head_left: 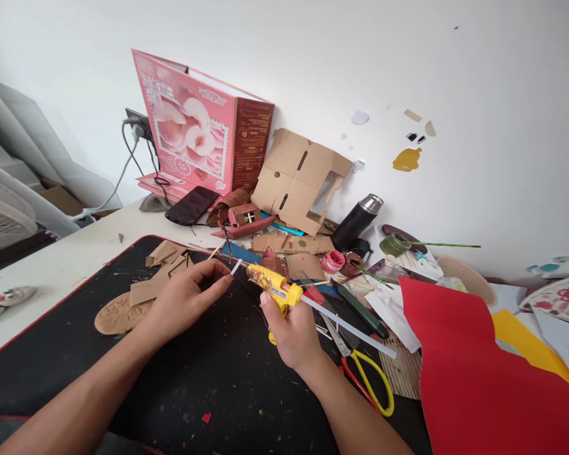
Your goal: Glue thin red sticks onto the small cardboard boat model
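My right hand is wrapped round the handle of a yellow hot glue gun, whose nozzle points left. A long translucent glue stick sticks out of its back end. Between the thumb and fingers of my left hand is a small white paper strip, held close to the nozzle. Just beyond that hand stands a thin dark twig; whether the fingers touch it I cannot tell. A small reddish-brown model boat with a cabin sits behind the hands.
Cardboard scraps and an oval cardboard piece lie left on the black mat. Scissors, a green utility knife and red paper are at right. A black flask, paint jars and a pink box stand behind.
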Motion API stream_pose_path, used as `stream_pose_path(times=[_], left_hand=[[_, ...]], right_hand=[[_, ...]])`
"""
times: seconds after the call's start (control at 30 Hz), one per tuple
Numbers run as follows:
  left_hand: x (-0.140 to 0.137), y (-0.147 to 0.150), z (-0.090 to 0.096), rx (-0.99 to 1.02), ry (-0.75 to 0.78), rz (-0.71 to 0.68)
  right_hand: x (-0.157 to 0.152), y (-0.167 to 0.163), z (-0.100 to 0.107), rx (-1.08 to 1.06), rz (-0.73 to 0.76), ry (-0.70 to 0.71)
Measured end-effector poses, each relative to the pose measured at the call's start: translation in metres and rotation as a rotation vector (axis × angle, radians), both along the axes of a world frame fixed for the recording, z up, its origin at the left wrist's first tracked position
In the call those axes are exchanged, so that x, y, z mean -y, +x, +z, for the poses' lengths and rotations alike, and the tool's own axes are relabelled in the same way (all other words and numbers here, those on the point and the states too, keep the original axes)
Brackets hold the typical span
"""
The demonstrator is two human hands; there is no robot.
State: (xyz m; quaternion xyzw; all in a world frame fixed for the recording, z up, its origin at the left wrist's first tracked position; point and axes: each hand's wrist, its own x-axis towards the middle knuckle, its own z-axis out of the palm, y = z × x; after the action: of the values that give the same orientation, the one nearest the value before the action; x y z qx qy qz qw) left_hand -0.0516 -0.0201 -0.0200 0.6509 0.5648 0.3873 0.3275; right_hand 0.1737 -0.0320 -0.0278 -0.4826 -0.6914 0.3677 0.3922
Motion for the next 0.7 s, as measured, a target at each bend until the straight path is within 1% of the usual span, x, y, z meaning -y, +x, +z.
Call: stream_pose_path(times=[0.1,0.2,0.27,0.37,0.43,0.5,0.6,0.7], left_hand=[[-0.003,-0.004,0.002,0.052,0.012,0.066],[-0.004,-0.012,0.010,0.143,-0.012,0.137],[-0.003,-0.019,0.018,0.222,-0.049,0.141],[0.002,-0.030,0.028,0.379,-0.090,0.094],[0.006,-0.036,0.033,0.466,-0.116,0.068],[0.009,-0.040,0.036,0.509,-0.149,0.058],[0.015,-0.041,0.039,0.538,-0.190,0.029],[0.020,-0.042,0.040,0.581,-0.224,-0.033]], right_hand=[[0.002,0.000,0.005,0.120,0.000,0.068],[0.007,-0.004,0.012,0.280,0.028,0.182],[0.011,-0.009,0.015,0.410,0.080,0.264],[0.015,-0.020,0.019,0.631,0.202,0.361],[0.015,-0.028,0.024,0.777,0.287,0.372],[0.014,-0.036,0.030,0.905,0.341,0.339],[0.011,-0.048,0.041,1.034,0.348,0.286],[0.007,-0.058,0.047,1.085,0.313,0.284]])
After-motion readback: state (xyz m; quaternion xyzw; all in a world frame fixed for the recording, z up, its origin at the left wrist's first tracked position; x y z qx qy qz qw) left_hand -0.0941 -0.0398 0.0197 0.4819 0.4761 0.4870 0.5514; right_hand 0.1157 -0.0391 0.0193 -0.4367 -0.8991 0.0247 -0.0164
